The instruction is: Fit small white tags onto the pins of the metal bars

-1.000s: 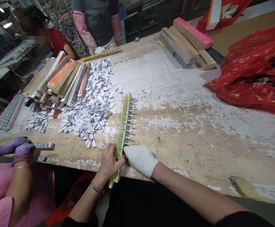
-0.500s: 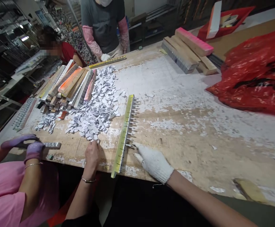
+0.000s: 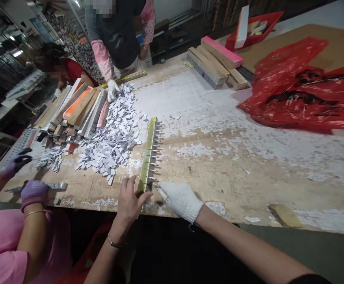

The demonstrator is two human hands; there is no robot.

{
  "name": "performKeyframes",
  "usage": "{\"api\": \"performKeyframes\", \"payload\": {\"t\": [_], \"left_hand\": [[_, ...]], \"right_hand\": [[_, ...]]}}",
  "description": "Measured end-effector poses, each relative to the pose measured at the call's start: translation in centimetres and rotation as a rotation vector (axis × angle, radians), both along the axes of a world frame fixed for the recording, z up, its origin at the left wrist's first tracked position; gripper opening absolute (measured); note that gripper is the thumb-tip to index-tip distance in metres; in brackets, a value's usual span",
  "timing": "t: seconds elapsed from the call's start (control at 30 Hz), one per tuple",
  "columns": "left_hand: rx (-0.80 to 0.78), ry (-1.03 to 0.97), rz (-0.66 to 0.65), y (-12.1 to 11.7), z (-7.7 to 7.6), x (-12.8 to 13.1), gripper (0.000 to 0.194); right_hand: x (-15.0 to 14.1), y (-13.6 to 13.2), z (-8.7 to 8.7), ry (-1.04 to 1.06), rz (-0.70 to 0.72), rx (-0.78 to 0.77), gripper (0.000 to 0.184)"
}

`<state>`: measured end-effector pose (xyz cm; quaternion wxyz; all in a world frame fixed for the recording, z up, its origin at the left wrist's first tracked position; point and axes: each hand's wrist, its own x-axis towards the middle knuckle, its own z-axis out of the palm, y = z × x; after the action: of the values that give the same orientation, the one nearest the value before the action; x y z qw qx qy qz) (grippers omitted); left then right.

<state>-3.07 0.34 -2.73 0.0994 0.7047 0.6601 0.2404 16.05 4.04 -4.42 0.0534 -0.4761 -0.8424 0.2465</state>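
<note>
A yellow-green slotted bar lies lengthwise on the table in front of me, a row of thin metal pieces sticking out along its right side. My bare left hand is at the bar's near end, with the thumb across its top and the fingers along its left side. On the right, my white-gloved right hand pinches a small metal piece beside the bar; its exact shape is too small to make out. Left of the bar spreads a pile of small white flat pieces.
Stacked wooden bars stand behind the pile. At left, a co-worker's purple-gloved hand rests by a metal strip. Another co-worker's gloved hand touches the pile's far end. More bars and a red plastic bag lie right.
My left hand has moved from the pile's near edge right to the bar, its thumb spreading over it. The far co-worker's hand has come to the pile. One purple-gloved hand has lifted away.
</note>
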Motion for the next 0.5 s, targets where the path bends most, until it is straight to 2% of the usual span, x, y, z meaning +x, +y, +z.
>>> {"api": "performKeyframes", "payload": {"t": [0.07,0.2,0.3,0.43,0.5], "left_hand": [[-0.109,0.036,0.03,0.5,-0.4,-0.3,0.045],[-0.214,-0.034,0.051,1.0,-0.7,-0.5,0.021],[-0.265,-0.143,0.048,1.0,-1.0,-1.1,0.022],[-0.268,-0.302,0.048,1.0,-1.6,-1.9,0.026],[-0.253,-0.316,0.049,1.0,-1.7,-1.9,0.026]], "right_hand": [[-0.5,0.3,-0.6,-0.026,-0.01,0.02,0.023],[-2.0,0.1,-1.7,-0.038,-0.007,0.109,0.027],[-2.4,-0.3,-2.2,-0.043,0.001,0.195,0.028],[-2.4,-0.2,-2.2,-0.07,0.029,0.203,0.032],[-2.3,0.0,-1.9,-0.1,0.055,0.186,0.03]]}}
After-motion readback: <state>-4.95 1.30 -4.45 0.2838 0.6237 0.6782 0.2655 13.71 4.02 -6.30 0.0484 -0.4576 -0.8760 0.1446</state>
